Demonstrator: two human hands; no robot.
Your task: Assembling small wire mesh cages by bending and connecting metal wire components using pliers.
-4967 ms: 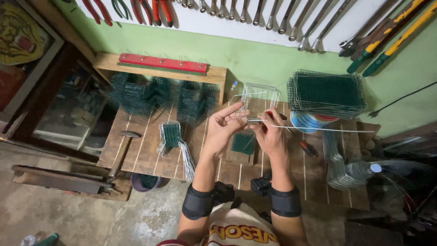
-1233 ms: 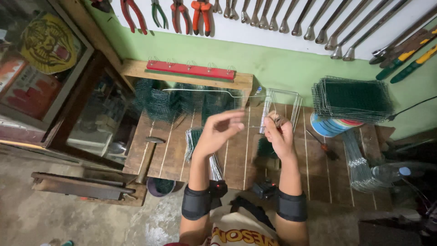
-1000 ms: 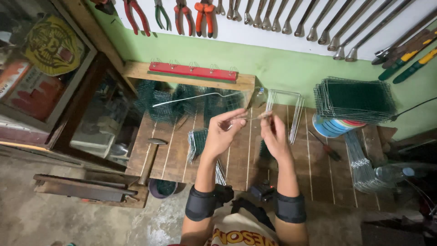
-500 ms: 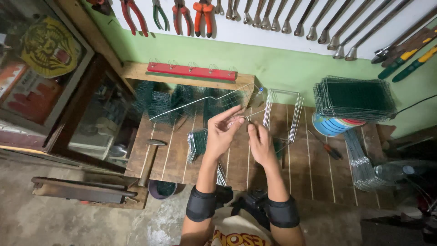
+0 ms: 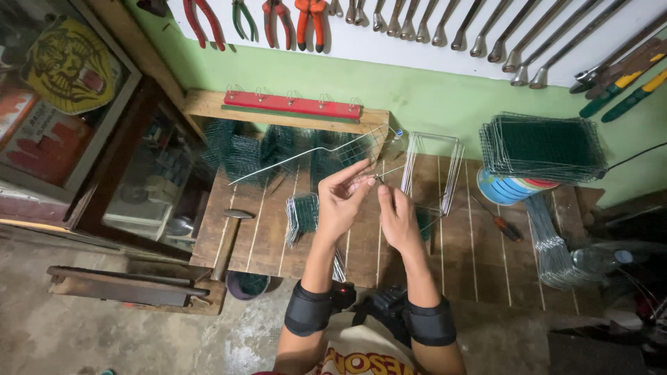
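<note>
One head-worn camera looks steeply down from above at the wooden workbench (image 5: 479, 257), facing the tool-hung wall (image 5: 417, 90).

Two hands, left (image 5: 342, 203) and right (image 5: 397, 221), one hammer (image 5: 226, 239), one screwdriver (image 5: 501, 222), four pliers (image 5: 253, 17) on the wall, one stack of mesh panels (image 5: 542, 146).
</note>
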